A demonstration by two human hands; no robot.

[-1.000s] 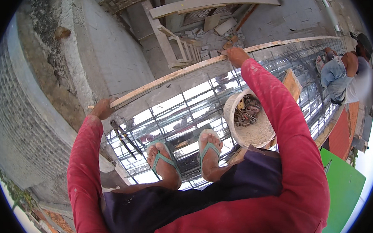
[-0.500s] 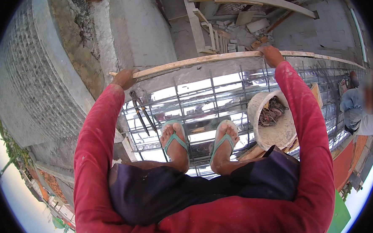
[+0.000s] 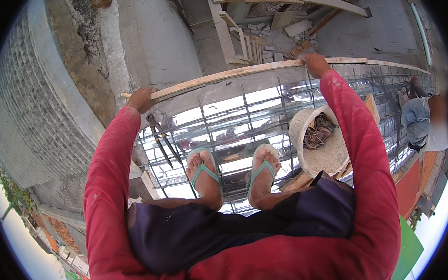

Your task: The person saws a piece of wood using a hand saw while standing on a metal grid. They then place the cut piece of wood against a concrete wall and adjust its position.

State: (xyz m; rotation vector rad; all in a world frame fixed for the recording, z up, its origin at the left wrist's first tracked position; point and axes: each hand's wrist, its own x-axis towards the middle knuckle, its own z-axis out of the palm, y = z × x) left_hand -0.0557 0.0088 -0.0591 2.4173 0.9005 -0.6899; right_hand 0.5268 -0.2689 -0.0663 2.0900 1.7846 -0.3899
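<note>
A long, thin wooden batten [image 3: 230,73] runs along the far edge of the rebar mesh. My left hand [image 3: 141,99] is closed around its left end, where a short tip pokes out past the fingers. Further right, my right hand [image 3: 316,64] grips the same batten from above, fingers curled over it. Below my left hand, a pair of dark-handled tying pincers [image 3: 164,143] lies on the mesh. Near my right forearm a pale, cement-smeared bucket [image 3: 311,158] leans over, with tangled wire [image 3: 319,132] inside.
I squat in green flip-flops [image 3: 205,174] on rebar mesh [image 3: 247,108] over shiny sheeting. Beyond the batten is a drop to a lower level with a wooden ladder [image 3: 244,40] and rubble. Another person [image 3: 418,122] crouches at far right. A rough concrete wall [image 3: 86,76] stands left.
The whole view has shifted slightly, so most things sit a little further left. Both hands keep their hold on the batten, which has hardly moved against the mesh.
</note>
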